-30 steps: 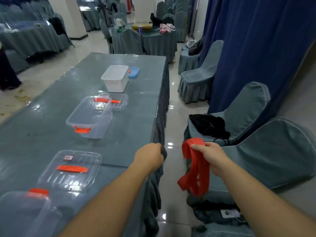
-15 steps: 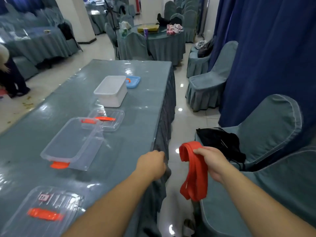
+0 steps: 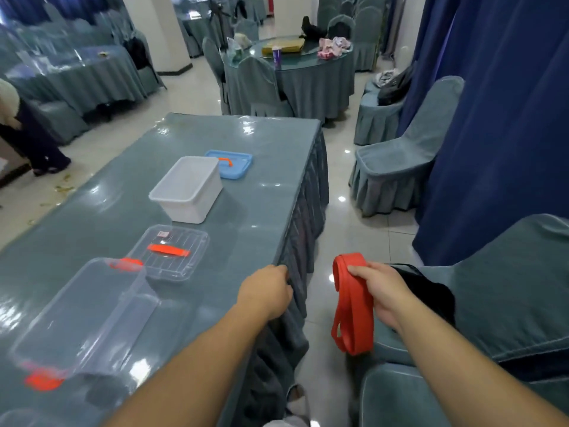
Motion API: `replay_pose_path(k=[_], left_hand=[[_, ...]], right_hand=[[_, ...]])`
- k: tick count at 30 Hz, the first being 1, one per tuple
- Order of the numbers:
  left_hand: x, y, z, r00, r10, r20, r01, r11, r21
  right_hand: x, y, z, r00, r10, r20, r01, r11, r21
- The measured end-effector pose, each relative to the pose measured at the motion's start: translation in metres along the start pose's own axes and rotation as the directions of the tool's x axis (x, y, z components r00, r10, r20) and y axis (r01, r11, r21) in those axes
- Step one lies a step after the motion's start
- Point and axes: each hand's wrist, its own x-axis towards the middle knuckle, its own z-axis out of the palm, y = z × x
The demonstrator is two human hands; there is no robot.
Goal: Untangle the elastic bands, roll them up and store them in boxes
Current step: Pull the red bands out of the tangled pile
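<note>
The right hand (image 3: 380,295) grips the red band (image 3: 354,306), hanging lengthwise off the surface (image 3: 246,211); the left hand (image 3: 266,292), fingers curled on the surface's edge, is nearer the clear box (image 3: 83,315).

Glossy pale tiled floor (image 3: 354,229) reflects ceiling lights. Long rectangular table in grey-blue cloth under clear plastic (image 3: 261,195); round table, same cloth (image 3: 311,78), beyond its far edge. Grey-blue covered chairs (image 3: 391,167) stand beside dark blue curtains (image 3: 508,118). White pillar (image 3: 160,29).

Left fingertips (image 3: 284,277) behind table edge (image 3: 289,241)
</note>
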Motion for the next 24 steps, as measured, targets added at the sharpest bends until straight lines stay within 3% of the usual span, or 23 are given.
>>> replay_pose_path(k=[15, 24], left_hand=[[0.242, -0.042, -0.067, 0.998, -0.056, -0.027, 0.052, 0.992, -0.115], [0.294, -0.103, -0.082, 0.965, -0.262, 0.015, 0.259, 0.944, -0.203]], right_hand=[[0.210, -0.136, 0.079, 1.000, -0.018, 0.003, 0.018, 0.997, -0.077], [0.318, -0.211, 0.165, 0.983, -0.107, 0.147, 0.131, 0.978, -0.163]])
